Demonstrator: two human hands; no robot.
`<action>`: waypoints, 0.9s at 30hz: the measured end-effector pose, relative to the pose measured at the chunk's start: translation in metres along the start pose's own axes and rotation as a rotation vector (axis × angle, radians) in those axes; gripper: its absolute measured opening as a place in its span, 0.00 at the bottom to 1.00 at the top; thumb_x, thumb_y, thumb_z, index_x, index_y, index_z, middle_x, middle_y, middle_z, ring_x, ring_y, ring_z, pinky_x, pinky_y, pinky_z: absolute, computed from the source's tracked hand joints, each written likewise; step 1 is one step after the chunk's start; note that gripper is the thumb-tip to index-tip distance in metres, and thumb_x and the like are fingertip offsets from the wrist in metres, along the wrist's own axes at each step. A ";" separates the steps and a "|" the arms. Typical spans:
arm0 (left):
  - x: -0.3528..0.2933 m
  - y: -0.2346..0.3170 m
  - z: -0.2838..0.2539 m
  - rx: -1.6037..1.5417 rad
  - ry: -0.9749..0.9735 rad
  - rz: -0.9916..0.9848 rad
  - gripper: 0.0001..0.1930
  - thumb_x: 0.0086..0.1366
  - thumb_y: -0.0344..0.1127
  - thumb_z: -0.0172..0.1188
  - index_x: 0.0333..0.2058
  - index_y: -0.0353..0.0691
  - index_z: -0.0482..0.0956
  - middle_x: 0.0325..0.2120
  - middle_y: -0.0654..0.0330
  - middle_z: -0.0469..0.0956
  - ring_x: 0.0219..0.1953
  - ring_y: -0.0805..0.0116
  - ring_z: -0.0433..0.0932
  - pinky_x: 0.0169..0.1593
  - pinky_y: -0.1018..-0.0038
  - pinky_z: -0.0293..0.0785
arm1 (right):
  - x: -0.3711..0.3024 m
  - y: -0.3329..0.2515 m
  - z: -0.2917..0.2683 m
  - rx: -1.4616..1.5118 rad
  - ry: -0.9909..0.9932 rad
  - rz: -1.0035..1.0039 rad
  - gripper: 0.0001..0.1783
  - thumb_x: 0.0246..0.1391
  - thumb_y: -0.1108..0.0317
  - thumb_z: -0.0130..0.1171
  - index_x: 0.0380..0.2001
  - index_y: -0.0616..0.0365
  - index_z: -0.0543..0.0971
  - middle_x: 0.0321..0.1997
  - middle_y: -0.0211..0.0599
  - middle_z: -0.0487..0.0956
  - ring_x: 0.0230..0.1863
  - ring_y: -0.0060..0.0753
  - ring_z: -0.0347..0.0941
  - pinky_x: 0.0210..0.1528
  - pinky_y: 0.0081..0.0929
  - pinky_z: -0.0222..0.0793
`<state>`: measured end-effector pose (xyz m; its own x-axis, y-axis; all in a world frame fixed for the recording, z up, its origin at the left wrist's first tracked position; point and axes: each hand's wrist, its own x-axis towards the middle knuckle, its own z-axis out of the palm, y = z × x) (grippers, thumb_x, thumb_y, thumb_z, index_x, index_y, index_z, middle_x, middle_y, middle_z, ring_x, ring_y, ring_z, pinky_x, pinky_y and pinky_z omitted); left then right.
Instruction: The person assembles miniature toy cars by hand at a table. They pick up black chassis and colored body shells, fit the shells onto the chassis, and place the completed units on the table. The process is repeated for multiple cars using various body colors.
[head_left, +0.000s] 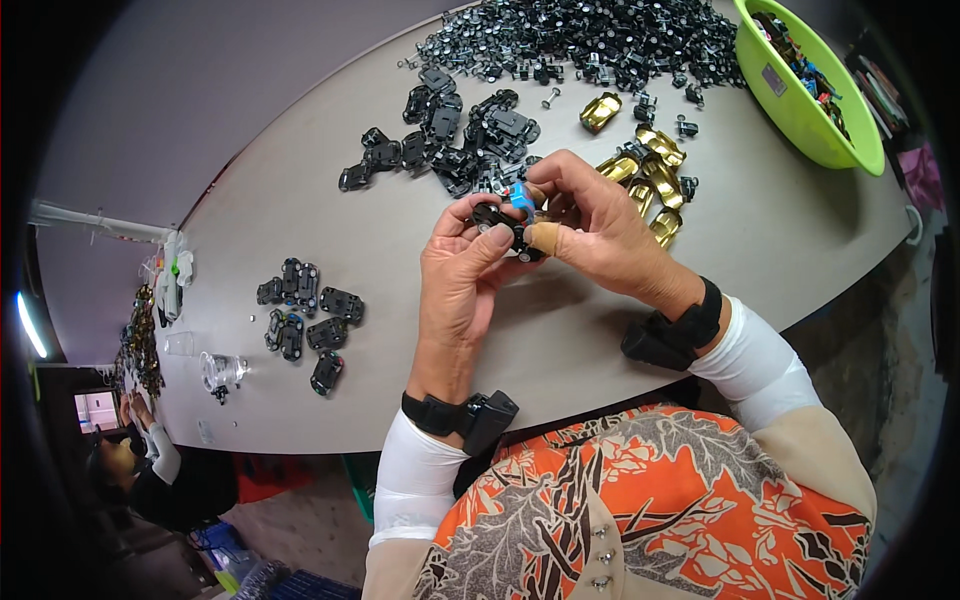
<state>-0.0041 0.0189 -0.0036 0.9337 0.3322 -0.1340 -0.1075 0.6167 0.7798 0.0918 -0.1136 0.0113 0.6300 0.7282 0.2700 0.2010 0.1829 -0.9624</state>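
Note:
Near the middle of the table both my hands meet at a black toy car chassis [487,215] with small wheels. My left hand [455,260] is closed round its left side, thumb on top. My right hand [600,225] pinches at its other end; its thumb carries a tan wrap. Between the hands a small blue part [521,198] stands against the chassis; my fingers partly hide how it sits. Just beyond lies a cluster of black toy car chassis [500,130]. Gold toy car bodies [662,182] lie right of my right hand, partly behind it.
A heap of wheel axles [590,40] covers the far edge. A lime-green basin [800,100] of colourful parts stands far right. More black chassis [325,330] and a clear plastic cup [215,370] lie to the left, where a co-worker [150,460] sits by another pile.

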 end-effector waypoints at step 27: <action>-0.008 -0.011 0.013 0.517 -0.044 0.169 0.20 0.64 0.34 0.53 0.53 0.31 0.68 0.44 0.57 0.72 0.35 0.75 0.74 0.36 0.78 0.76 | 0.000 0.010 -0.004 -0.162 -0.017 -0.103 0.10 0.45 0.79 0.57 0.35 0.61 0.75 0.30 0.33 0.72 0.25 0.20 0.69 0.28 0.19 0.69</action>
<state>-0.0054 0.0000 -0.0033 0.9325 0.3592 0.0369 -0.0860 0.1218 0.9888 0.0969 -0.1147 0.0019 0.5872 0.7224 0.3652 0.3830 0.1495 -0.9116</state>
